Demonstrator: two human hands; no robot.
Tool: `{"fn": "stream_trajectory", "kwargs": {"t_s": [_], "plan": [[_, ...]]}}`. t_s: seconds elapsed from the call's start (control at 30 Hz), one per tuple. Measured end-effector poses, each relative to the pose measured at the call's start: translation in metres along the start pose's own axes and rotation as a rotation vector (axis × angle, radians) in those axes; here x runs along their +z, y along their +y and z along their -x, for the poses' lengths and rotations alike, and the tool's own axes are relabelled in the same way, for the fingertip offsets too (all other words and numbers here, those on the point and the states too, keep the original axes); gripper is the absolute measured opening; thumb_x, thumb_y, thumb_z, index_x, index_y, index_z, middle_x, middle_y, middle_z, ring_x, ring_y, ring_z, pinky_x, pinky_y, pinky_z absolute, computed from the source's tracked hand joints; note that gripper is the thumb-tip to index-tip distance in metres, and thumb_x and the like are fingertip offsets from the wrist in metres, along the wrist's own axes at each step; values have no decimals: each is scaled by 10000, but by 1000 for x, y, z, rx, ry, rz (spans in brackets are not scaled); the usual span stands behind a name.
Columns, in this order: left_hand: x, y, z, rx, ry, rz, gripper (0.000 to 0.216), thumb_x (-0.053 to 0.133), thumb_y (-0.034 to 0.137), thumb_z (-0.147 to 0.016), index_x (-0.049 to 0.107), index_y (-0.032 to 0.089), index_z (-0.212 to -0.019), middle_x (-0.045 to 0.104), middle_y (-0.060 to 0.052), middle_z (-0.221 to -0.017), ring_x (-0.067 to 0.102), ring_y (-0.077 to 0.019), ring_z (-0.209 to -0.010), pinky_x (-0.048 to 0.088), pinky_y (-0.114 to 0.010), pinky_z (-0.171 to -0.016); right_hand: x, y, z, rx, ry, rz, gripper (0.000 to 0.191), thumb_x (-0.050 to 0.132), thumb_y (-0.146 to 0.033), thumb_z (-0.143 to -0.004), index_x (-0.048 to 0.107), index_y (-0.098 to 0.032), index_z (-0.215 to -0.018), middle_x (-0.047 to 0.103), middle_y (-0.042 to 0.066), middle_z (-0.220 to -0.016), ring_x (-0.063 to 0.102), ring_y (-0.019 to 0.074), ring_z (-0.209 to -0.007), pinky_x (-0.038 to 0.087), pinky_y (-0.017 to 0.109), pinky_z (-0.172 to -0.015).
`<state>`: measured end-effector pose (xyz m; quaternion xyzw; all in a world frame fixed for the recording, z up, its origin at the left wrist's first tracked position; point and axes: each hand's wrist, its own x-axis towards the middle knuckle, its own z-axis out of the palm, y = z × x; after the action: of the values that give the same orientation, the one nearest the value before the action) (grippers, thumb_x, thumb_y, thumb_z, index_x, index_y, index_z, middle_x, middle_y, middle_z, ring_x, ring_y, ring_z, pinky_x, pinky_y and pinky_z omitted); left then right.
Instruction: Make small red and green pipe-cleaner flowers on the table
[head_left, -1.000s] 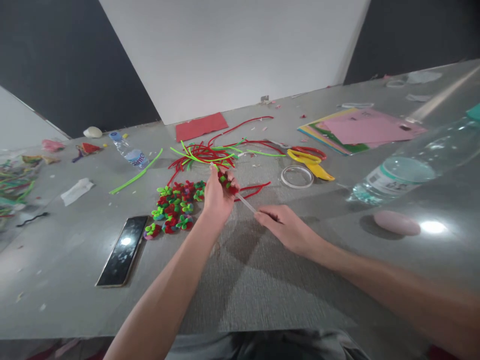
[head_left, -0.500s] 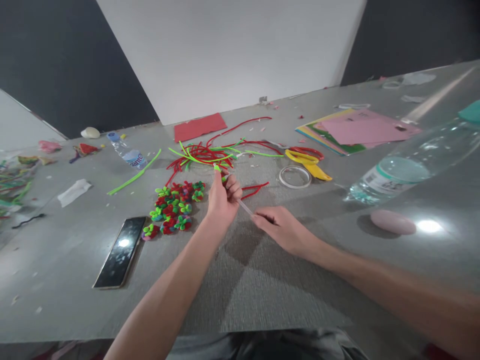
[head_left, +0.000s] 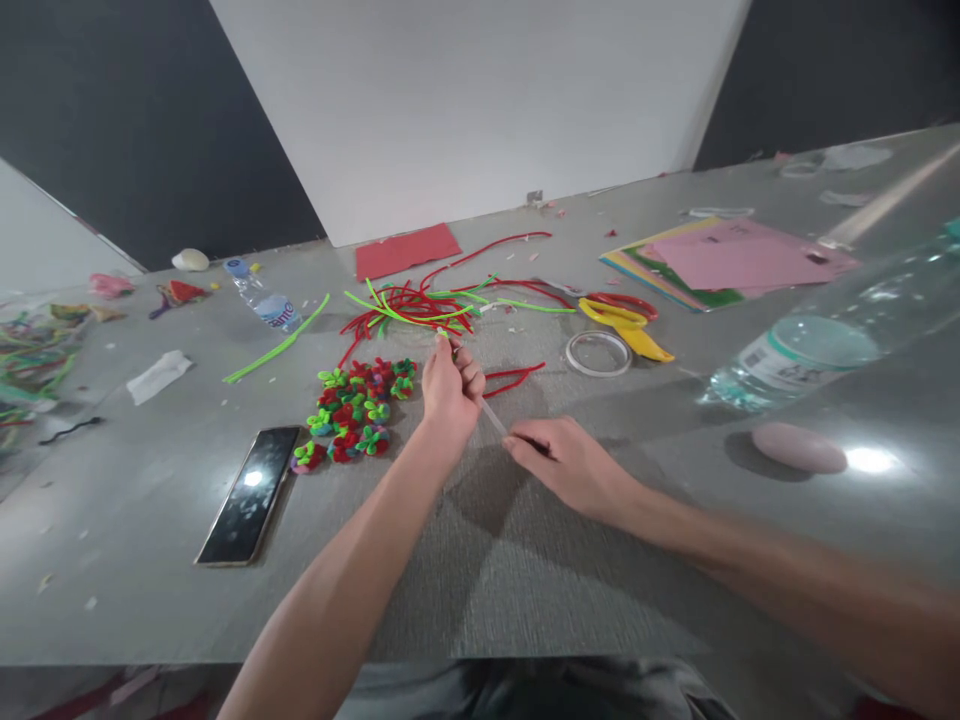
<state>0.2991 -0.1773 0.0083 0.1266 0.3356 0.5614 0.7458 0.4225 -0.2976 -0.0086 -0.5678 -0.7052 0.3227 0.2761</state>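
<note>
My left hand [head_left: 451,390] is closed in a pinch above the middle of the table. Its fingers mostly hide a small green pipe-cleaner piece, with a pale bit at the thumb tip. A narrow whitish strip [head_left: 493,417], perhaps tape, runs taut from under those fingers to my right hand [head_left: 559,455], which grips its lower end between thumb and forefinger. Left of my left hand sit several red and green pipe-cleaner flowers [head_left: 349,412]. Beyond it lies a heap of red and green pipe cleaners [head_left: 409,308].
Right of the heap are a tape roll [head_left: 598,353] and yellow-handled scissors [head_left: 630,328]. Coloured paper sheets [head_left: 750,258], a large tilted bottle [head_left: 806,350] and a pink oval object [head_left: 799,448] lie at right. At left are a phone [head_left: 250,497] and a small bottle [head_left: 262,297].
The view has shifted slightly, moving everything a little to the right. My left hand has turned slightly, and less of the green piece shows. Both hands keep their grip.
</note>
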Motion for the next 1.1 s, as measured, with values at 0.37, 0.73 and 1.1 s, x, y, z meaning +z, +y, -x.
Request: {"fn": "stream_trajectory", "kwargs": {"t_s": [0.37,0.73,1.1], "plan": [[2,2,-1,-4,10,-2,424,456,386,-1116,452,182,-744,223,116,-524,149,-29,-357,93,-180,-345,1,-3,1,-12,-9,40,387,434,-351,-991,319,-215,-648,339,-47,-589,332,110,-577,227,309,-585],[0,4,-6,-15,11,-11,414,531,395,-1086,436,192,-739,240,118,-525,161,-29,-360,106,-184,-349,2,-4,2,-41,-14,41,379,437,-333,-993,324,-218,-651,339,-42,-596,331,115,-579,234,305,-578],[0,4,-6,-12,4,0,416,456,331,-1117,431,188,-727,231,117,-516,159,-35,-354,114,-182,-346,1,-5,2,-57,-21,49,388,433,-343,-991,293,-223,-650,299,-47,-602,287,113,-581,215,303,-575]]}}
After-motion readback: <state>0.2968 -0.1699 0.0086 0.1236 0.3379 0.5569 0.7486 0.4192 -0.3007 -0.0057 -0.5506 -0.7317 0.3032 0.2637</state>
